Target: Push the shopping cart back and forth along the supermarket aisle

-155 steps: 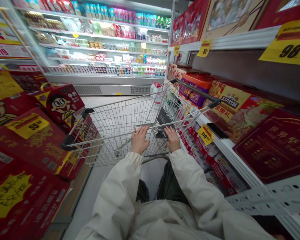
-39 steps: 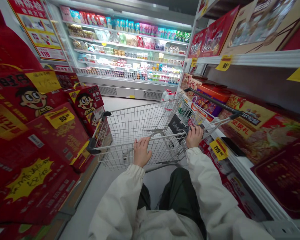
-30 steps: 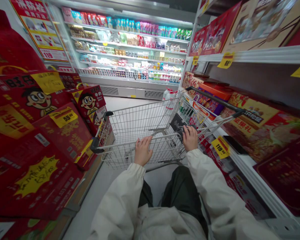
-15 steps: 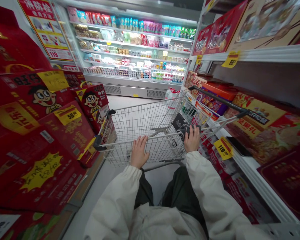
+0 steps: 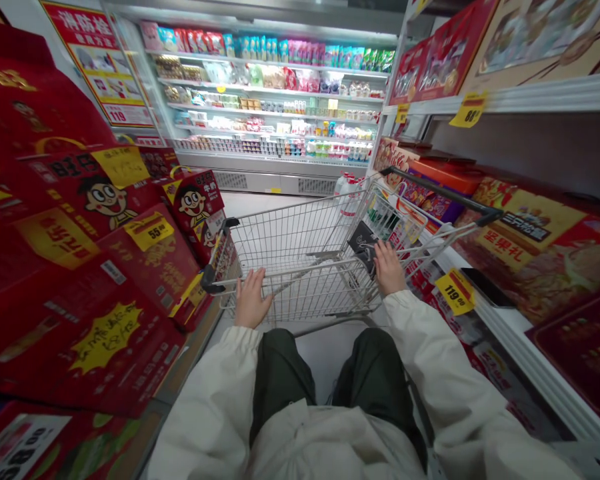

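A metal wire shopping cart (image 5: 300,217) stands sideways in front of my knees, its dark handle bar (image 5: 445,193) at the right. My left hand (image 5: 251,298) lies over the near top rail by the cart's black front corner, fingers stretched and thumb apart. My right hand (image 5: 389,268) rests on the same rail nearer the handle, its fingers extended and slightly spread. Just left of the right fingertips is a dark grey item (image 5: 366,257) against a black panel (image 5: 361,235) with a pale drawing. The cart's main basket shows bare wire and floor through it.
Red milk cartons (image 5: 195,207) are stacked close on the left. At the right, shelves hold gift boxes (image 5: 525,230), and a black phone-like slab (image 5: 487,287) lies by a price tag. A lit refrigerated display (image 5: 275,177) spans the back. Several white bottles (image 5: 349,197) stand beyond the cart.
My left hand has shifted left along the rail towards the black corner. My right hand has moved slightly right, away from the dark grey item. My knees show more fully.
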`<state>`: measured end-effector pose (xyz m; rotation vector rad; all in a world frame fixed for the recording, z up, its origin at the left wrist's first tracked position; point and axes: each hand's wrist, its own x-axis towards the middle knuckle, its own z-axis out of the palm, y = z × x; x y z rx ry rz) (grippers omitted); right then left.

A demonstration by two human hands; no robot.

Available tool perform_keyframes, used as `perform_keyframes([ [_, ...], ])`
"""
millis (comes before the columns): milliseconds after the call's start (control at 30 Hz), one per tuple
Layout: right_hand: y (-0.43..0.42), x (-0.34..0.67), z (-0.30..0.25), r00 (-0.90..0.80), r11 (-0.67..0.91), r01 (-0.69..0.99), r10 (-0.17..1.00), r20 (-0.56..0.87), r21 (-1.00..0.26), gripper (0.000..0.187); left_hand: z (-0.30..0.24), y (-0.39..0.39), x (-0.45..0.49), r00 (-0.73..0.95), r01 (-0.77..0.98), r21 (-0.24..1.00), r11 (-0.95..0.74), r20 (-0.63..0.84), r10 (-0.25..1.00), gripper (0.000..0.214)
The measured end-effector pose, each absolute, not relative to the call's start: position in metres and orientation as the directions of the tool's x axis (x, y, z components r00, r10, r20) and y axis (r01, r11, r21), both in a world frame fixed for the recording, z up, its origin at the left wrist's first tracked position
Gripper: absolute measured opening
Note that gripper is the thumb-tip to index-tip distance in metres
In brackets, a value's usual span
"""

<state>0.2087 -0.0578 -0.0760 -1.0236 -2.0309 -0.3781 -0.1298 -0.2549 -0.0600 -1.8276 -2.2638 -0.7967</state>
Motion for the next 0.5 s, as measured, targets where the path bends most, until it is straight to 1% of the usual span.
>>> perform_keyframes([
  [100,-0.051,0.21,-0.082,-0.242,0.593,0.79,0.533,0.811,-0.154,0.048,-0.058,-0.261,-0.139,-0.22,0.948,0.299,0.107,0.373,0.902,0.07],
  [167,-0.054,0.195,-0.087,-0.171,0.574,0.792,0.536,0.826,-0.208,0.049,-0.057,-0.261,-0.136,-0.205,0.952,0.29,0.098,0.368,0.907,0.071],
  [233,-0.062,0.174,-0.091,-0.142,0.573,0.782,0.547,0.825,-0.246,0.049,-0.058,-0.259,-0.131,-0.204,0.954,0.283,0.097,0.379,0.903,0.071],
  [300,-0.073,0.15,-0.094,-0.156,0.588,0.766,0.56,0.813,-0.258,0.049,-0.06,-0.257,-0.125,-0.209,0.956,0.277,0.101,0.395,0.895,0.072],
  [367,-0.083,0.131,-0.094,-0.198,0.612,0.753,0.562,0.803,-0.243,0.048,-0.063,-0.256,-0.122,-0.217,0.957,0.269,0.109,0.413,0.884,0.074],
  [500,-0.088,0.131,-0.088,-0.34,0.688,0.71,0.522,0.782,-0.151,0.045,-0.068,-0.258,-0.128,-0.19,0.96,0.27,0.074,0.433,0.881,0.075],
])
